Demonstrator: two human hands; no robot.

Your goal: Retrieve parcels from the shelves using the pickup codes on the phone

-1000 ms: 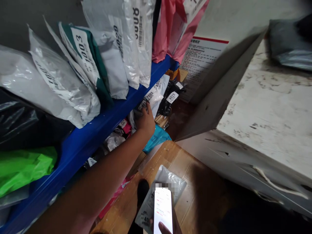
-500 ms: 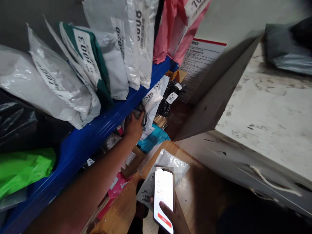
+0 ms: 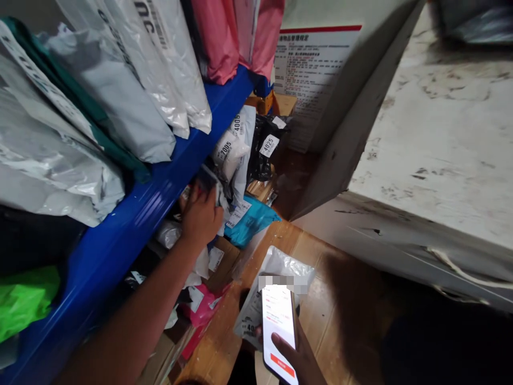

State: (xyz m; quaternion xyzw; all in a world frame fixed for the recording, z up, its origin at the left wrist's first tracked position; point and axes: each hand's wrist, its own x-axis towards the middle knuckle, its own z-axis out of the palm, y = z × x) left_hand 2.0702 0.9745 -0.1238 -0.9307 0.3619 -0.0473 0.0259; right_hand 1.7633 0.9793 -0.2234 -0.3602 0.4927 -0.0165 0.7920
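The left hand (image 3: 201, 216) lies at a dark plastic parcel (image 3: 207, 176) beneath the blue shelf (image 3: 160, 184); its fingertips are partly obscured, so any pinch cannot be confirmed. The right hand (image 3: 302, 351) is wrapped around a phone (image 3: 278, 321). The parcel appears light, soft and slippery, judged best gripped by a gathered edge. Legible: 7005 label (image 3: 226, 150), 4006 label (image 3: 237, 124), 4025 label (image 3: 269, 145); no brand readable.

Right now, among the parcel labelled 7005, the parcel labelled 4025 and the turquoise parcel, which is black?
The parcel labelled 4025, farther back than the turquoise parcel. Its black wrapping sets it apart; the parcel labelled 7005, pictured to its left, is whitish.
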